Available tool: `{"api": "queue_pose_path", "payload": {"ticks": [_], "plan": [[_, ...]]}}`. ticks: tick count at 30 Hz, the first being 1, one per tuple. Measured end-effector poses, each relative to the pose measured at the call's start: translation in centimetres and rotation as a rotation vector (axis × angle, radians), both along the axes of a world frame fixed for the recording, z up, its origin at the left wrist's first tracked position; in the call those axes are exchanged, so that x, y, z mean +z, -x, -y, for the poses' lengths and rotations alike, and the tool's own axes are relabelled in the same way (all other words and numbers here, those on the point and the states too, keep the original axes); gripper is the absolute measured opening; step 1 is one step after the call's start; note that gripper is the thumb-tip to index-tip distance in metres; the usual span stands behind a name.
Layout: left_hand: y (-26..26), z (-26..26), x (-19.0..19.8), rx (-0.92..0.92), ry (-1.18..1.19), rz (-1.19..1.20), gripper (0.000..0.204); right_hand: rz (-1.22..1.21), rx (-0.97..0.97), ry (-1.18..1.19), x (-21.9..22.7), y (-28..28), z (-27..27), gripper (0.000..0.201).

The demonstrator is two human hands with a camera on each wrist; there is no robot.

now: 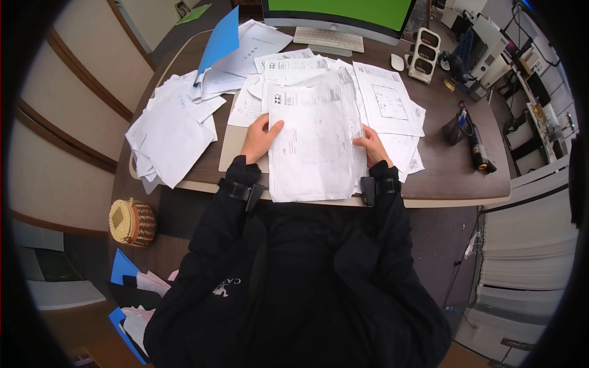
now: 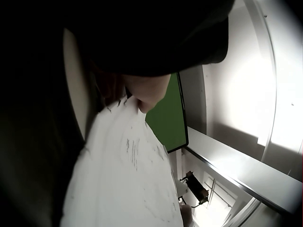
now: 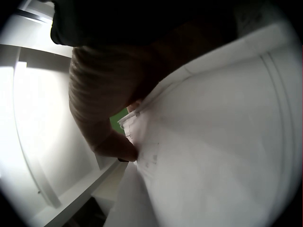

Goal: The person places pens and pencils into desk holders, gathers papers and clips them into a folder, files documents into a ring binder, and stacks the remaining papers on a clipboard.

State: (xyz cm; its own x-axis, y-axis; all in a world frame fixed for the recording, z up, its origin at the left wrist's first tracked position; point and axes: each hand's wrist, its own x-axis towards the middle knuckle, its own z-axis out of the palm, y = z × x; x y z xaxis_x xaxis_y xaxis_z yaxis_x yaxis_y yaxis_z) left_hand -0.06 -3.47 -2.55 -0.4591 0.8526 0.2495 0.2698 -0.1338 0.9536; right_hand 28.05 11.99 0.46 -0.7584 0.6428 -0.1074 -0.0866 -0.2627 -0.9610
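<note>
A stack of printed papers (image 1: 313, 147) is held between both hands over the desk's front edge. The left hand (image 1: 261, 138) grips the stack's left edge, thumb on top and fingers beneath. On the opposite edge the right hand (image 1: 372, 147) pinches the sheets with its thumb over them. In the left wrist view the sheets (image 2: 123, 165) spread out from the left hand (image 2: 144, 90). The right wrist view has the right hand (image 3: 106, 109) at the edge of the white sheets (image 3: 213, 137). Fingers under the stack are hidden.
Loose papers (image 1: 175, 132) and a blue folder (image 1: 219, 46) lie left on the desk (image 1: 485, 178). A sheet with a drawing (image 1: 389, 101) lies right. Behind are a keyboard (image 1: 328, 40), mouse (image 1: 397, 62) and monitor (image 1: 343, 24). A woven basket (image 1: 133, 222) stands lower left.
</note>
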Motion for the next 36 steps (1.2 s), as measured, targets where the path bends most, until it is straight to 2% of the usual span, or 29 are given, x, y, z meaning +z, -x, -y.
{"api": "queue_pose_path", "payload": {"ticks": [4, 12, 13, 15, 16, 17, 18, 20, 21, 27, 32, 36], "plan": [[-0.1, -0.1, 0.9, -0.031, 0.005, 0.017, 0.032, 0.001, 0.02, -0.007, -0.2, -0.1, -0.2, 0.054], [0.4, -0.8, 0.9, -0.107, 0.141, 0.22, 0.03, -0.049, 0.063, -0.05, 0.1, -0.1, 0.5, 0.05], [0.2, -0.7, 0.9, -0.109, 0.141, 0.22, 0.03, -0.065, 0.055, -0.05, 0.3, 0.0, 0.7, 0.044], [-0.5, -0.3, 1.1, -0.001, 0.048, 0.23, 0.03, -0.082, 0.048, -0.052, 0.0, 0.0, 0.4, 0.037], [-0.4, -0.2, 0.8, -0.003, 0.047, 0.229, 0.03, -0.099, 0.076, -0.045, -0.9, 0.1, -0.2, 0.027], [-0.3, -0.2, 0.5, 0.128, -0.013, 0.236, 0.029, -0.116, 0.101, -0.038, -1.0, 0.2, -0.5, 0.018], [-0.1, -0.1, 0.2, 0.257, -0.072, 0.243, 0.028, -0.118, 0.096, -0.039, -1.1, 0.3, -0.7, 0.018], [0.2, 0.0, -0.1, 0.28, -0.157, 0.309, 0.028, -0.193, 0.056, 0.087, -1.3, 0.6, -0.9, 0.007], [0.3, -0.1, -0.1, 0.308, -0.244, 0.377, 0.027, -0.193, 0.05, 0.085, -1.4, 0.6, -0.9, 0.007], [0.3, -0.2, 0.1, 0.27, -0.236, 0.408, 0.028, -0.165, -0.038, 0.081, -0.7, 1.0, 0.0, 0.012], [0.3, -0.2, -0.1, 0.242, -0.183, 0.364, 0.031, -0.044, -0.028, -0.178, -0.9, 1.2, 0.4, 0.018], [-0.5, 0.0, 1.0, 0.154, -0.138, 0.325, 0.035, -0.023, 0.006, -0.191, -0.8, 0.9, 0.3, 0.015]]}}
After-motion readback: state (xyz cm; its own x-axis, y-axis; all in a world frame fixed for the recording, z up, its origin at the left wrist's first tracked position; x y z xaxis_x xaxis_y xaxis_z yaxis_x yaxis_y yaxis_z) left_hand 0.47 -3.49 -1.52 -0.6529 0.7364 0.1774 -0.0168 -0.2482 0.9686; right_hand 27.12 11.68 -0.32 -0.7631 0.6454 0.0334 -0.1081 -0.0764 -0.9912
